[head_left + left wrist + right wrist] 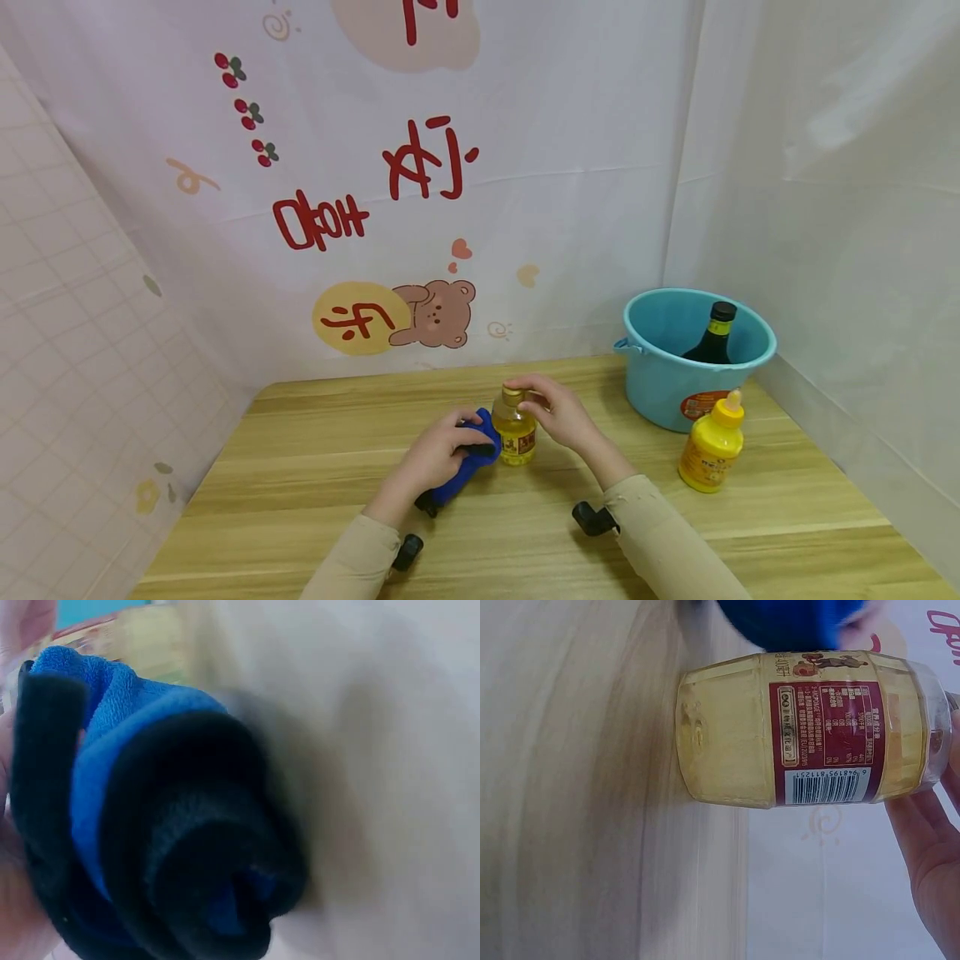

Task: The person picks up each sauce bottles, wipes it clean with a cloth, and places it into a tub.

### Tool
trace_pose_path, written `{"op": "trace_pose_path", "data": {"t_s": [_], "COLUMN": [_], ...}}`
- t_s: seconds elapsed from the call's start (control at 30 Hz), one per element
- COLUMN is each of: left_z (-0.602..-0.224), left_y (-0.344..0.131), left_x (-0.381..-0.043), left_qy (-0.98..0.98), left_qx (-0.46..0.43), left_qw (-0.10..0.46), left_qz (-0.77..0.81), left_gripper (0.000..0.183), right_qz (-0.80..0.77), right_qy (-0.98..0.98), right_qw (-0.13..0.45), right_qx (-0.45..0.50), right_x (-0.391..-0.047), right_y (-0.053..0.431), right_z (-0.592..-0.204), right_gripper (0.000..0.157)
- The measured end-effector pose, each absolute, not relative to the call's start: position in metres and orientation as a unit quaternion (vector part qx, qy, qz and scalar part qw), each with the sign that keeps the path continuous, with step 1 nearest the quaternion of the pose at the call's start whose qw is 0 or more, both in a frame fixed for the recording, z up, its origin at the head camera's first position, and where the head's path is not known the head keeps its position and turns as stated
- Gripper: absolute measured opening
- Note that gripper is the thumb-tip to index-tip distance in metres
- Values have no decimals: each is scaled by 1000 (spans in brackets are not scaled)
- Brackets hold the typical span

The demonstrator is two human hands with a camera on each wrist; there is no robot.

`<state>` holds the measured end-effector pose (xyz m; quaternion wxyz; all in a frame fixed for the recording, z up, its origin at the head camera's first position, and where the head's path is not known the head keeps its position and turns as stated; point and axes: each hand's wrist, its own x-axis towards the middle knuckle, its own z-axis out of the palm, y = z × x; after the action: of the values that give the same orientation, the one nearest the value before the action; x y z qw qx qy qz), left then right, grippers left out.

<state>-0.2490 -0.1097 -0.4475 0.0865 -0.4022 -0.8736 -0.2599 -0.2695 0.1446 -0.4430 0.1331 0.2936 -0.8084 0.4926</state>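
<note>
My left hand [433,455] holds a bunched blue cloth with black edging [459,478], its fingers curled round it. In the left wrist view the cloth [142,712] is folded into a thick roll. Just right of it stands a small clear bottle of yellow oil [516,440] with a gold cap, upright, close to the cloth. My right hand [562,414] grips this bottle at its cap and neck from the right. The right wrist view shows the bottle's dark red label [825,742] with a barcode; whether its base touches the table cannot be told.
A light blue bucket [652,392] stands at the back right with a dark bottle [711,343] inside. In front of it is a yellow squeeze bottle [708,450]. A printed white sheet [570,250] hangs behind the wooden table [315,467].
</note>
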Motion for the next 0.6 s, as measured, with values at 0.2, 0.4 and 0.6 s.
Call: {"op": "trace_pose_path", "data": {"t_s": [0.2,0.4,0.6], "left_z": [-454,-452,-451], "left_y": [-106,-103,-102], "left_x": [-249,-247,-248], "left_qy": [-885,-892,-892], "left_qx": [-406,-406,-415], "left_qw": [72,61,61], "left_qz": [-215,-188,-167], "left_gripper": [43,41,39], "right_qz": [487,486,479], "right_qy": [-813,-811,-815], "right_qw": [132,137,138], "right_qx": [292,296,294], "right_x": [-252,-245,-245], "right_y": [140,138,138], "right_z": [-420,-412,-412], "right_gripper": [33,33,33]}}
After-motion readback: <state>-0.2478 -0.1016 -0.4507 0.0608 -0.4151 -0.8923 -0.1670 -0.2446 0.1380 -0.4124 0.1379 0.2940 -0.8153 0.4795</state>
